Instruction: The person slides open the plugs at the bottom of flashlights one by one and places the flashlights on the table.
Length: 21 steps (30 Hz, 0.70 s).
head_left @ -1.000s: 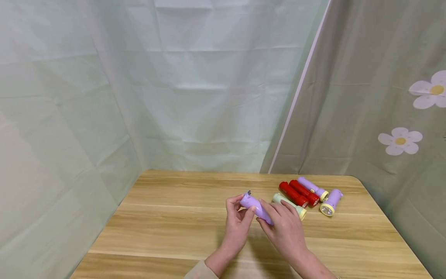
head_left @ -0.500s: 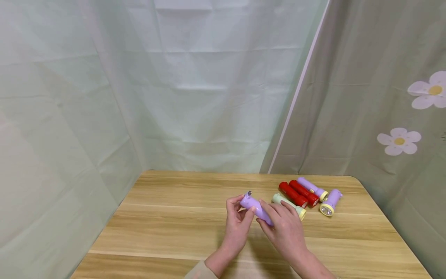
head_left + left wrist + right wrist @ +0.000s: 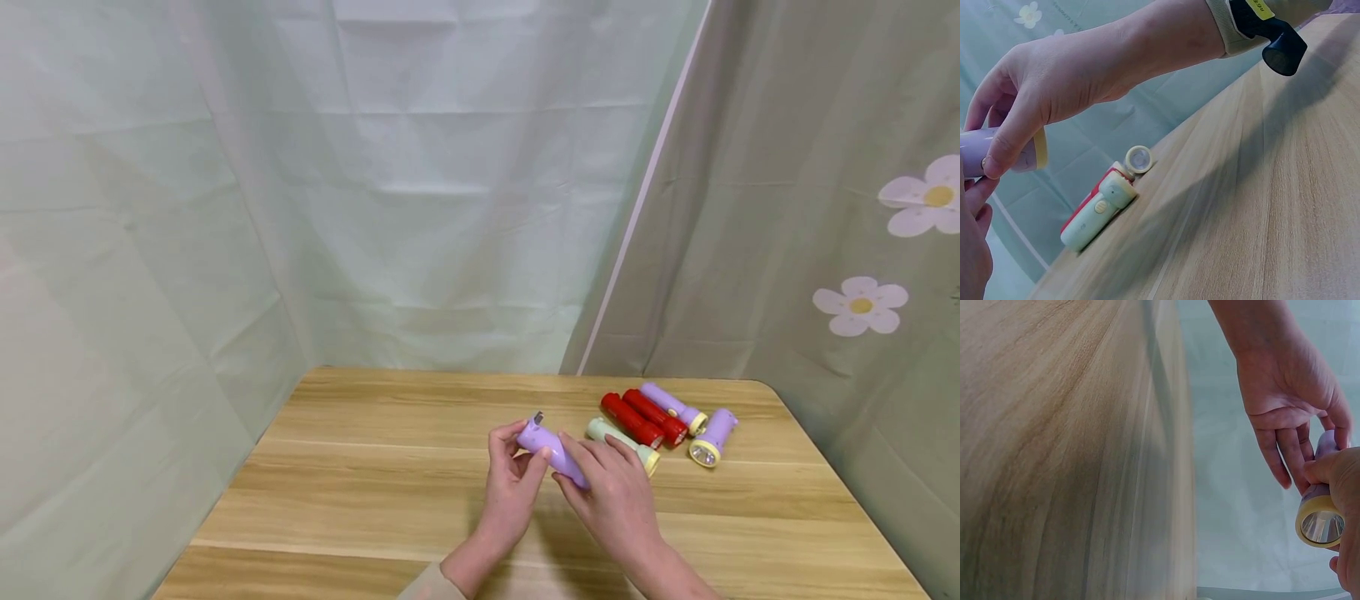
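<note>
— See any change, starting leftmost?
— Hardly any over the last second. With the left hand, pinching the purple flashlight near a small metal piece; with the right hand, gripping it by the yellow rim, holding it above the surface.
— And further right?
— Leaving the green flashlight, two red flashlights and the other two purple flashlights lying there.
— Meaning what?
— Probably steadying it mid-step; impossible to tell any finer movement.
</note>
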{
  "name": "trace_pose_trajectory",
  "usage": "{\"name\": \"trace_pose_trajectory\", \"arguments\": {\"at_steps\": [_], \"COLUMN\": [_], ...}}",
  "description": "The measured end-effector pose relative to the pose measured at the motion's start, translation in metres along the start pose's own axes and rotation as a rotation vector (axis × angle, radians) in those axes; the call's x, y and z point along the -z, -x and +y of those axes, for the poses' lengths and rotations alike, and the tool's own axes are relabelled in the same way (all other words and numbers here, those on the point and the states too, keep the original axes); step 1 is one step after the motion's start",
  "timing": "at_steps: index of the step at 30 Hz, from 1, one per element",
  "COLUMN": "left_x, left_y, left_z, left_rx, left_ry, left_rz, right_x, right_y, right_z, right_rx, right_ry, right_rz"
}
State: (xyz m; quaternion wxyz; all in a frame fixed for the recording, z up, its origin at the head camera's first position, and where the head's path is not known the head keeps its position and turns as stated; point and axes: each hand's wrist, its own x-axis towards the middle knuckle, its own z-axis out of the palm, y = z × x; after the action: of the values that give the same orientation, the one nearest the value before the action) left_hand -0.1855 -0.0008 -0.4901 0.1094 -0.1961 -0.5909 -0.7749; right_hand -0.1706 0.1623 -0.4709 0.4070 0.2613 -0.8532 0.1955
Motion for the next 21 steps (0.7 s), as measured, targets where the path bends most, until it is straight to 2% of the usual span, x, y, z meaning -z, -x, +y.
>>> {"name": "trace_pose_trajectory", "arguments": {"at_steps": [13, 21], "left_x": [-0.0004, 0.0001], "left_y": [0.0016, 0.0016], "left_z": [-0.0005, 0.0007], "left_rx": [-0.011, 0.027], "left_ry": [0.001, -0.019], "left_rz": [-0.009, -0.011], "right_x": [0.0003, 0.0006], "right_y": [0.0022, 0.0022], "right_z": [-0.0008, -0.0004], "right_rx": [-0.009, -0.002], "right_ry": [-0.006, -0.003], "right_rz": [-0.004, 0.002]}}
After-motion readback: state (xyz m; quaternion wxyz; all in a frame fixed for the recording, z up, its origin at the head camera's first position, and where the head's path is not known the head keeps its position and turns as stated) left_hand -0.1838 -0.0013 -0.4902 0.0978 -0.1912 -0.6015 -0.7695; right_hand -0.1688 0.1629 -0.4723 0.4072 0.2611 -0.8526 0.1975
